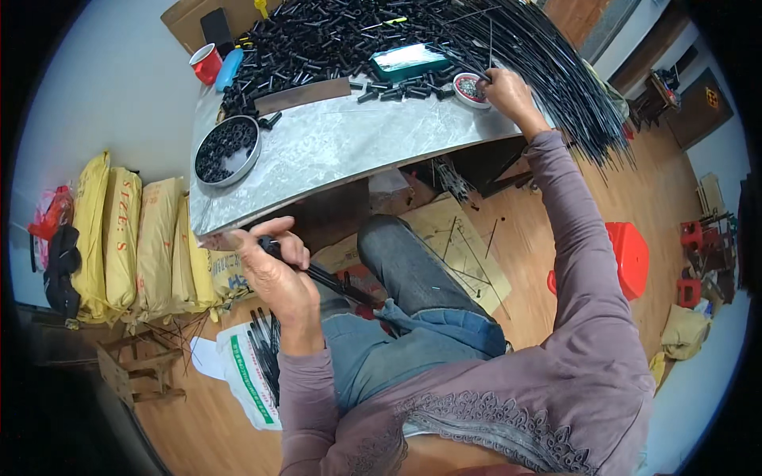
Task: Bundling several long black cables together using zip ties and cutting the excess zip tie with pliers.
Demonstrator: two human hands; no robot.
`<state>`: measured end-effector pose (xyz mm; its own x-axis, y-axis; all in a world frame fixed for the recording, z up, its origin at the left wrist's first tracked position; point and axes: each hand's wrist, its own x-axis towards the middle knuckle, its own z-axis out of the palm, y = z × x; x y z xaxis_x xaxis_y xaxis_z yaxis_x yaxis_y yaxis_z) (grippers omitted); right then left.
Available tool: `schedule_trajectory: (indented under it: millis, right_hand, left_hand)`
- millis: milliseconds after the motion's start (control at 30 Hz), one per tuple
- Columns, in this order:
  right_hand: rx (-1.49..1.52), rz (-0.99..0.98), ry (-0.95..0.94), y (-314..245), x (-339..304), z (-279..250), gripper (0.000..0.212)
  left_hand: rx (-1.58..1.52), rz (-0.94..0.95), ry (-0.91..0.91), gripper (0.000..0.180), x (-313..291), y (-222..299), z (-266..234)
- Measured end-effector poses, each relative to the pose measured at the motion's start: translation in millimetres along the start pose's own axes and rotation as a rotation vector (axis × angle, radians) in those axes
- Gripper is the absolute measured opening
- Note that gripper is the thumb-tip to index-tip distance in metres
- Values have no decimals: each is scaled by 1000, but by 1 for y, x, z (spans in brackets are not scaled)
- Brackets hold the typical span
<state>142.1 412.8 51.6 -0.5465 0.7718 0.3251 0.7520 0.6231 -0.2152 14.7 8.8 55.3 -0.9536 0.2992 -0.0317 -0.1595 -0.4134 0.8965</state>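
My left hand [279, 274] is in front of the table's near left edge, fingers curled round a black rod [325, 278]. A dark rounded end of it shows between thumb and fingers; the rest slants down over my lap. My right hand [512, 95] reaches across the table to a small round white dish [470, 103] with a red inside and tiny metal pieces. Its fingertips pinch together beside the dish's rim, and a thin dark rod [490, 41] rises from them. How far the rod goes into the grip is hidden.
Piled black tubular pieces [317, 44] cover the table's back, with long black rods [559, 83] at right. A round tray [228, 151] holds black rings. Nearby are a green box [409, 61] and red mug [206, 65]. Yellow sacks [119, 238] line the wall; a red stool [627, 258] stands right.
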Motion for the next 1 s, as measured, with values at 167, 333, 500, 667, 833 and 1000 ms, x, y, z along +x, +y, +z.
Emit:
schedule_trajectory:
  millis: [167, 333, 500, 667, 833, 1000]
  right_hand:
    - [-126, -67, -92, -7, 6, 2, 27]
    - [-15, -90, -41, -17, 10, 11, 24]
    - [12, -116, 20, -9, 12, 14, 25]
    - [-13, -62, -27, -9, 17, 5, 27]
    - [-90, -72, -67, -26, 16, -3, 34]
    - [38, -143, 42, -13, 17, 5, 41]
  left_hand:
    - [-78, 28, 38, 70, 12, -3, 2]
    - [18, -30, 67, 67, -2, -13, -13]
    - [11, -15, -58, 52, -13, -19, -20]
    - [-16, 46, -185, 54, -15, -23, -24]
    - [-10, 47, -203, 57, -20, -18, -33]
    - [42, 50, -242, 64, -24, -15, -32]
